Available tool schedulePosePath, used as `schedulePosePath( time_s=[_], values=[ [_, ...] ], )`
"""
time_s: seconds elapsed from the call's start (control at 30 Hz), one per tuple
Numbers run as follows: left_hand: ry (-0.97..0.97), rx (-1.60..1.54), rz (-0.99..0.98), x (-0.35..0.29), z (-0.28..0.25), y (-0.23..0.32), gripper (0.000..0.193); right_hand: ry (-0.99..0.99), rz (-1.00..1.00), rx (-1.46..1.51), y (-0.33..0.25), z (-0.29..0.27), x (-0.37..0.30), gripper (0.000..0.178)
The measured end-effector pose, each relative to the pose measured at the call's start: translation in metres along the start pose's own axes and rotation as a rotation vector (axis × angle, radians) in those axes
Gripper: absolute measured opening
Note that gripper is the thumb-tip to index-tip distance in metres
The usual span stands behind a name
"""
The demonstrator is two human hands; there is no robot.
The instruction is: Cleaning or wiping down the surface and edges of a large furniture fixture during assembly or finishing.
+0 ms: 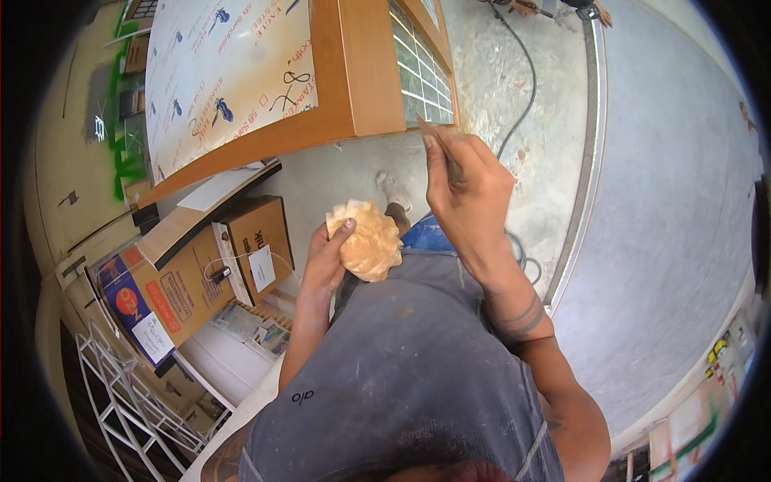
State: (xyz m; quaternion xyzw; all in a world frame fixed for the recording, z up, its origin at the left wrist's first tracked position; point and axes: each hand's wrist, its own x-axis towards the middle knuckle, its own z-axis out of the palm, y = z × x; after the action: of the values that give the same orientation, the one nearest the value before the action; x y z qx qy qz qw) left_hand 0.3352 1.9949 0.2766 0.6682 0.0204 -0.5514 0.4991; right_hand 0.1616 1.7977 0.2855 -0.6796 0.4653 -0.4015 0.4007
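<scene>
My left hand (pixel 328 255) is closed on a crumpled tan wad (pixel 370 241), roundish with ruffled edges, in front of my body. The thumb presses on its face; whether it is cloth or something else I cannot tell. My right hand (pixel 470 189) is raised further right, its thumb and fingers pinched on a small thin brown piece (pixel 426 128), whose kind I cannot make out. The piece's tip is close to the lower corner of an orange-brown wooden frame (pixel 365 88); I cannot tell whether they touch. Film-covered sheet (pixel 233 72) and gridded panes (pixel 422 68) fill the frame.
Cardboard boxes (pixel 181 293) and a shelf board (pixel 205 217) stand at the left, above a white metal rack (pixel 120 402). A dark cable (pixel 530 80) runs over the concrete floor (pixel 482 72). A grey wall-like surface (pixel 666 201) lies right; another person's hands (pixel 526 8) show at the top.
</scene>
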Motion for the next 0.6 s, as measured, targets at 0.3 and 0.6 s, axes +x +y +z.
schedulePosePath(
  time_s=[0.3, 0.6],
  values=[
    [0.009, -0.020, 0.027, -0.002, 0.008, 0.004, 0.033, -0.143, 0.007, -0.106, 0.042, 0.002, -0.001, 0.017],
    [0.016, -0.093, 0.080, -0.005, 0.010, -0.002, 0.035, -0.865, -0.085, -0.082, -0.031, -0.068, 0.048, 0.107]
  ],
)
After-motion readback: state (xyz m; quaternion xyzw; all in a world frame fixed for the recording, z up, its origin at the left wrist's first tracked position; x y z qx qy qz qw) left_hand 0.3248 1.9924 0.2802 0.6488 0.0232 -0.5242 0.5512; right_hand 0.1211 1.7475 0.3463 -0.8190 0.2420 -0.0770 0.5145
